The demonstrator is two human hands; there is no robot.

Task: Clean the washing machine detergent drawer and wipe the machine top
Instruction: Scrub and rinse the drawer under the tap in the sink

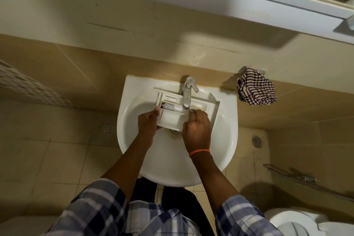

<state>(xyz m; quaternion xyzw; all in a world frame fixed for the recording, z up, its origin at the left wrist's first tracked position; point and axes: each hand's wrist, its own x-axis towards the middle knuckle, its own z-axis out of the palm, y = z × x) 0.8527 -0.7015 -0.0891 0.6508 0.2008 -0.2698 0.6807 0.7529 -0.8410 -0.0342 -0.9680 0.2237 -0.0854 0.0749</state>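
Observation:
The white detergent drawer [170,119] sits over the bowl of a white sink [134,140], under the chrome tap [187,94]. My left hand [147,123] grips the drawer's left side, thumb on its upper corner. My right hand [196,128], with an orange thread at the wrist, lies over the drawer's right part, fingers curled down into a compartment. Whether it holds anything there is hidden. The drawer's compartments and a small white insert show between my hands. The washing machine is out of view.
A checked dark-and-white cloth [256,90] hangs on the wall right of the sink. A white cabinet edge [249,5] juts out above. A toilet [298,222] and a chrome rail [306,180] stand at the lower right. Floor drains [106,128] sit on both sides.

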